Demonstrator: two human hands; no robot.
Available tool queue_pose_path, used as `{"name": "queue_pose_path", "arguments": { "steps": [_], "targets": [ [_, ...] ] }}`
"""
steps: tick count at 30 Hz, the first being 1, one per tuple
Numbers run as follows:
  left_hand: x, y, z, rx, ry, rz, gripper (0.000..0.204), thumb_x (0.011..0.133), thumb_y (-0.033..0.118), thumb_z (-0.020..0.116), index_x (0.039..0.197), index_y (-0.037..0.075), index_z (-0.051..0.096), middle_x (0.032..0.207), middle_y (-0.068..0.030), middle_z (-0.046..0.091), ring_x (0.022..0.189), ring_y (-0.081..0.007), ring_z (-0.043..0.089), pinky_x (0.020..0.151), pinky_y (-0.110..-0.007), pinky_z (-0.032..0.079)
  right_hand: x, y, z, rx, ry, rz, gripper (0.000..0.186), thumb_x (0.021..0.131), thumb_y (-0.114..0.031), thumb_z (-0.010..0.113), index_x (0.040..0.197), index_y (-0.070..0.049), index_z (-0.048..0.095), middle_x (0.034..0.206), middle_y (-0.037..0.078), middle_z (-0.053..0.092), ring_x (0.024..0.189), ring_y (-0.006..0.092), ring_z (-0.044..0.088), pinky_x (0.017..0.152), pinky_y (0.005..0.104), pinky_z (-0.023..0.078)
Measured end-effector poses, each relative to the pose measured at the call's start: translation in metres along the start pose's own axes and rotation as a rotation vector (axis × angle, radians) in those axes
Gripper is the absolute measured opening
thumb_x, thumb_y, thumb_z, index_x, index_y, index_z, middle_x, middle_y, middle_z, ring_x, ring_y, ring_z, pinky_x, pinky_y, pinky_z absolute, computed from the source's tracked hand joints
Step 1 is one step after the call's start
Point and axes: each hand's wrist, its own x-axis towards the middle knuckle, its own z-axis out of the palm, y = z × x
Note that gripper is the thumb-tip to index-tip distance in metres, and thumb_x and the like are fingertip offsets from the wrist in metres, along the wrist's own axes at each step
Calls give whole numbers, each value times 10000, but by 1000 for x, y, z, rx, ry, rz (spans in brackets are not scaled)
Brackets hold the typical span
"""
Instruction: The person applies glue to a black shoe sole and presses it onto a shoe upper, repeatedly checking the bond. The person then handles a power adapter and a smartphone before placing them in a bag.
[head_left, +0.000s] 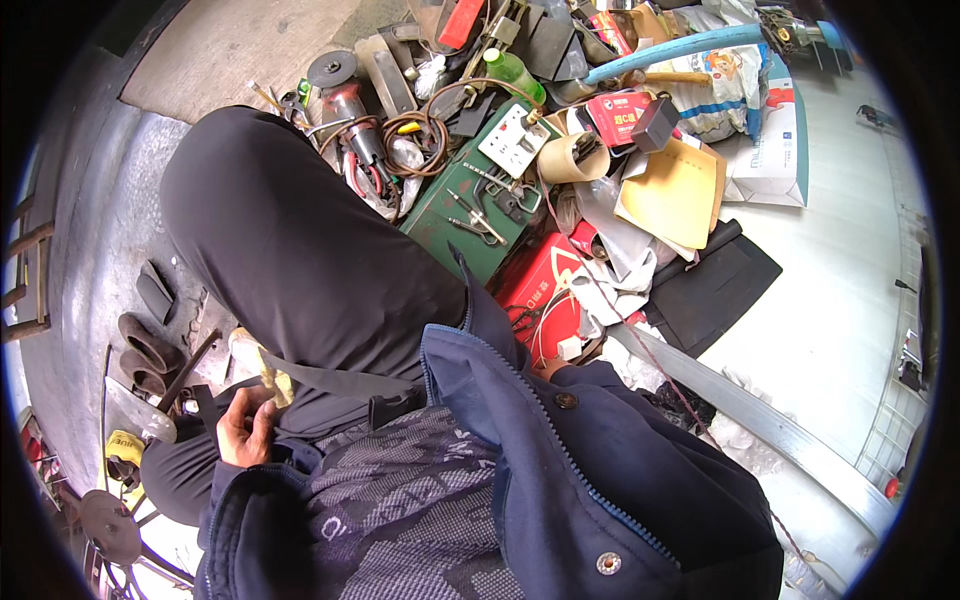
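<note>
Navy jacket (640, 440) lies nearest me; at eight o'clock the left hand (245, 428) curls its fingers loosely, grip unclear, beside a yellowish piece (277, 386) at its one o'clock; toward five, near a red box (530, 282), the right hand (549, 369) is mostly hidden: its fingers I cannot tell

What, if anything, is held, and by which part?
Cannot be told: the left hand is curled without a clear hold; the jacket mostly hides the right hand.

I see a green case (430, 217) bearing a white power strip (506, 150) near its far end. Past its left edge I have a red-and-grey grinder (345, 104); by its far edge, a green bottle (513, 72); off its right edge, a yellow envelope (668, 195).
</note>
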Motion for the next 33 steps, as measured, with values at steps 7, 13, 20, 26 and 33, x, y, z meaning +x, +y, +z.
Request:
{"name": "queue_pose_path", "arguments": {
  "steps": [7,13,20,26,33],
  "targets": [
    [-3,0,0,44,17,24,148,960,97,631,1058,-14,628,859,-1,650,755,-54,548,646,-196,422,-15,8,0,-34,309,37,535,943,-571,492,1082,-109,722,1051,221,704,998,381,672,874,474,505],
    [-1,-1,3,25,18,-11,152,968,105,633,1072,-7,634,867,-3,653,778,-58,571,664,-195,431,0,80,7,735,961,372,445,947,-425,548,1024,-12,695,865,253,693,874,432,671,789,511,502],
    [-1,-3,2,-20,-3,19,149,973,102,624,1068,-13,630,897,-14,653,821,-77,584,738,-216,467,-15,48,0,421,893,438,656,804,-354,790,1308,-12,549,1130,243,662,1056,346,654,928,422,508],
    [-2,2,4,50,17,9,238,979,220,633,1069,0,629,874,26,593,770,-57,493,699,-197,374,-44,-10,-29,332,629,503,961,677,-428,866,1404,-2,405,1249,275,618,1150,413,619,996,443,487],
    [-2,6,-2,10,20,20,146,971,112,630,1046,-14,630,867,2,634,801,-79,557,734,-225,452,-63,-15,-44,707,717,230,618,769,-348,787,1232,-13,550,1016,194,679,805,290,669,733,387,546]
  ]
}}
